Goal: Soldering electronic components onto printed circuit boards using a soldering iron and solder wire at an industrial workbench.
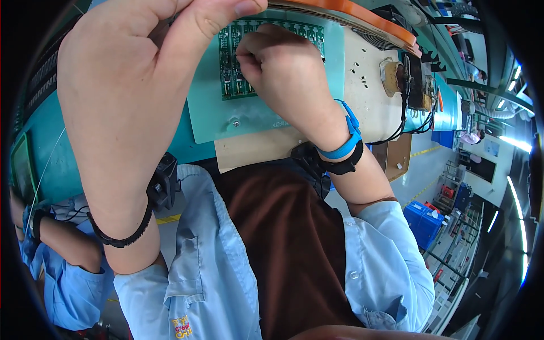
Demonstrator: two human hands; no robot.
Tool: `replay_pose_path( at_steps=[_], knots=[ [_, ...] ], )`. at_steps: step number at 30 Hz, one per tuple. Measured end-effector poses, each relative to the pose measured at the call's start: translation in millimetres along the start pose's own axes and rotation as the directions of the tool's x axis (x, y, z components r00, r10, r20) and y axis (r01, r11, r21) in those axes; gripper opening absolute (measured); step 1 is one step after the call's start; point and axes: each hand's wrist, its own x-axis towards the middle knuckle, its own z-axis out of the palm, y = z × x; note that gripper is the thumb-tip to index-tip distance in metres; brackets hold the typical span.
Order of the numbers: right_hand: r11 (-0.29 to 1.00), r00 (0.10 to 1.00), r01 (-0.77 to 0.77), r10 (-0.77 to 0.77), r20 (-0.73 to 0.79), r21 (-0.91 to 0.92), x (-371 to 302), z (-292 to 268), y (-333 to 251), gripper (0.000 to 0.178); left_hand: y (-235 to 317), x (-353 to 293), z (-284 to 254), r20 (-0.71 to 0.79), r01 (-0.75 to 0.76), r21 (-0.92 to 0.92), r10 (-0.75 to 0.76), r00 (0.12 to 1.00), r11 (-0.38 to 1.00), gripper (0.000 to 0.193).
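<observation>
Right grip point(286, 65) over one green circuit board point(228, 68)

The board lies on one pale green plate point(209, 122), partly covered by the curled right grip, fingertips hidden. The left grip point(122, 68), cut off above, is at the board's left. I cannot tell whether either holds anything. Two black bands point(122, 242) and one blue band point(343, 149) circle these wrists.

Light: was bright | Glare: ceiling tubes point(515, 144) blazed at right | Distortion: edges bowed, rim went black | Focus: distant background was soft
</observation>
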Motion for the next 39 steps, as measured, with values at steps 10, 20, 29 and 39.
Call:
replay_pose_path(
  at_steps=[10, 20, 29, 39],
  knots=[
    [0.999, 0.999, 0.009, -0.01, 0.031, 0.05, 0, -2, 5, 0.008, 3, 3, 2, 0.003, -0.008, 0.011, 0.008, 1.0, 1.0, 0.028],
    [0.996, 0.998, 0.015, -0.02, 0.053, 0.086, 0, -2, 6, 0.01, 2, 3, -3, 0.003, -0.015, 0.032, 0.015, 1.0, 0.999, 0.028],
    [0.988, 0.986, -0.103, 0.087, 0.142, 0.111, 6, 0, 7, 0.009, 3, 4, -2, 0.011, -0.024, 0.048, 0.023, 1.0, 0.999, 0.027],
    [0.992, 0.99, -0.082, 0.07, 0.125, 0.096, 8, -1, 10, 0.009, 12, 5, 0, 0.019, -0.037, 0.062, 0.036, 0.999, 0.997, 0.027]
  ],
)
